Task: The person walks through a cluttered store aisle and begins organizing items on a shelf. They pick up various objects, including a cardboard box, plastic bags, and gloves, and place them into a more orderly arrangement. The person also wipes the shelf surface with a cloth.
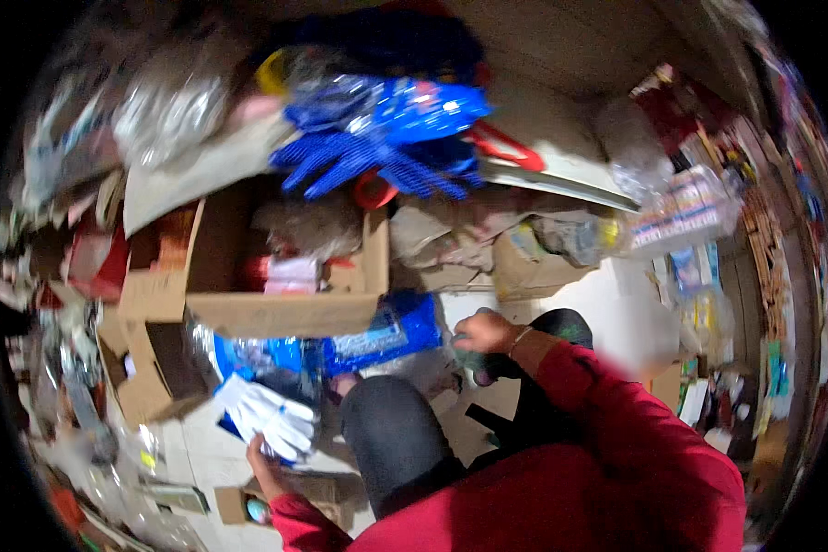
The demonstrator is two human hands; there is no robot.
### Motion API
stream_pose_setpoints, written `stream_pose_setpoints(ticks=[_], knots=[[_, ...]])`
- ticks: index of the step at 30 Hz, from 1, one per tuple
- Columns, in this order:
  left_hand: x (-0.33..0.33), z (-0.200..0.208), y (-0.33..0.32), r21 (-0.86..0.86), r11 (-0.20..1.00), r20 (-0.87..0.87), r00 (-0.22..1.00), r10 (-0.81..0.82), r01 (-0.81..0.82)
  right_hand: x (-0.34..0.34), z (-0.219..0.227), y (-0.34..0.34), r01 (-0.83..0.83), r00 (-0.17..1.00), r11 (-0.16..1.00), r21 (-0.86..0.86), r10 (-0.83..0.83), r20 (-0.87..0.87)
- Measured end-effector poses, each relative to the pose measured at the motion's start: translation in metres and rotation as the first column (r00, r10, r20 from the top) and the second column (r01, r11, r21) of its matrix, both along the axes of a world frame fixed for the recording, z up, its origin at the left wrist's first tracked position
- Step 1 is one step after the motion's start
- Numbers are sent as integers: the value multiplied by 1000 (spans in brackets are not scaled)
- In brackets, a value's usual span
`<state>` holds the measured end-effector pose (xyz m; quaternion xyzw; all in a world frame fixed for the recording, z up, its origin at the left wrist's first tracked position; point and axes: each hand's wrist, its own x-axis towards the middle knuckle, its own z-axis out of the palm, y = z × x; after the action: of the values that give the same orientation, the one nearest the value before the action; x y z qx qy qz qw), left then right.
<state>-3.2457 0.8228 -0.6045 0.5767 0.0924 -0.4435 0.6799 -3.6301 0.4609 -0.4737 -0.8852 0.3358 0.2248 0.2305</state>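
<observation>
At the lower left, my left hand (258, 456) is closed on the cuff end of a white work glove (269, 416), whose fingers spread to the right. A blue plastic package (388, 333) and other blue-and-clear packaging (259, 354) lie just beyond it. My right hand (488, 331) is closed, fingers curled, above the floor in front of my right knee. What it holds, if anything, is too blurred to make out. Blue dotted gloves (359, 164) hang over the edge of a white board farther away, beneath a shiny blue plastic bag (432, 109).
An open cardboard box (285, 311) with plastic and red-and-white items inside stands ahead. A smaller box (235, 504) sits at the lower left. Red-handled scissors (506, 147) lie on the board. Packed shelves (764, 276) line the right, a wrapped pack (676, 219) beside them.
</observation>
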Motion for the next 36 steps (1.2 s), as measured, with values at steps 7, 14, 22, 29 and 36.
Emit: stream_pose_setpoints(ticks=[7,14,22,29,36], knots=[[-19,46,17,136,970,65,979,193,-201,-15,17,9,111,992,994,17,-111,62],[-44,203,11,-169,986,261,964,45,-1,-33,26,9,88,984,996,7,-88,155],[-129,344,-144,-386,884,357,926,-120,263,-40,39,6,59,923,996,-65,-30,383],[-243,366,-352,-517,691,344,861,-374,506,-39,50,2,109,906,991,-81,-65,419],[-381,387,-513,-847,151,291,682,-671,510,-44,58,-19,-26,807,1000,12,14,591]])
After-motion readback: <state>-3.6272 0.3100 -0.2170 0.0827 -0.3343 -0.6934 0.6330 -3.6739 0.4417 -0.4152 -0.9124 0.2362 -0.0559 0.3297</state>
